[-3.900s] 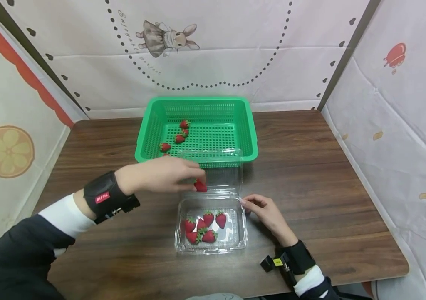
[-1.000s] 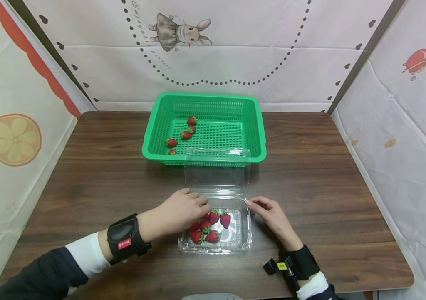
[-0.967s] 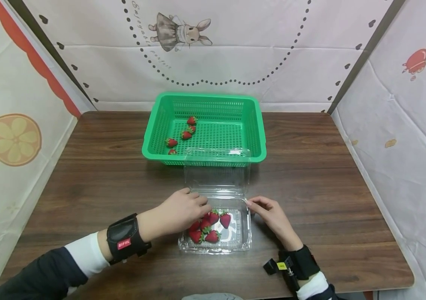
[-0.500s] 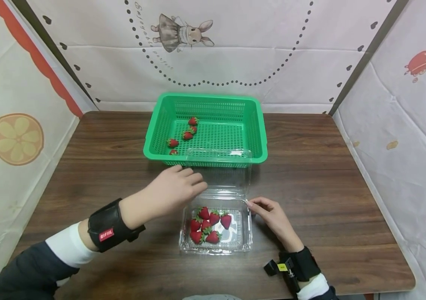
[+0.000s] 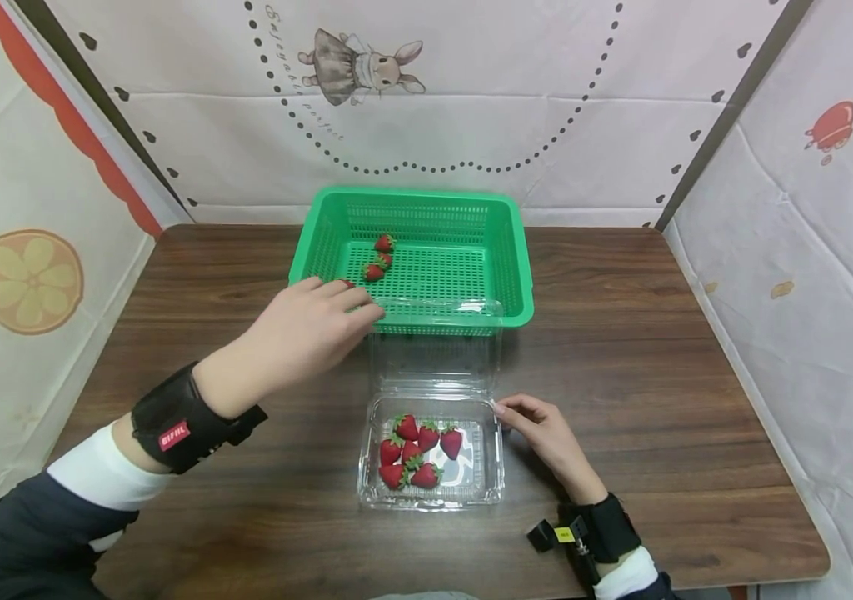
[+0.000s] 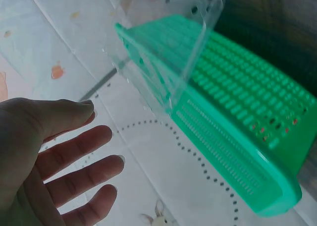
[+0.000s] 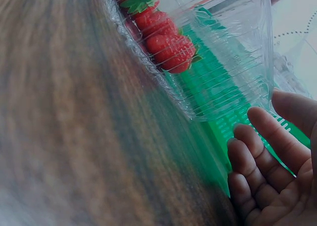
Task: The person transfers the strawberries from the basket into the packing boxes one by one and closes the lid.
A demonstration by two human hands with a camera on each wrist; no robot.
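Observation:
My left hand [image 5: 306,325] is over the front left corner of the green basket [image 5: 514,275], palm down. In the left wrist view the left hand [image 6: 29,149] has its fingers spread apart, holding nothing. A few strawberries [image 5: 373,272] lie in the basket's left part, some hidden by the hand. Nearer me, a clear plastic clamshell [image 5: 430,503] stands with its lid [image 5: 434,358] raised against the basket. Several strawberries [image 5: 412,452] sit inside, mostly to the left. My right hand [image 5: 539,429] pinches the clamshell's right rim between thumb and index finger, its other fingers curled loosely.
All of it stands on a brown wooden table [image 5: 659,375]. White printed cloth [image 5: 471,100] hangs behind and along both sides. A grey rounded thing [image 5: 426,596] shows at the table's front edge.
My left hand brought a strawberry to the clamshell and let go of it at the upper left of the others. It has since moved away and left to the basket. My right hand stayed.

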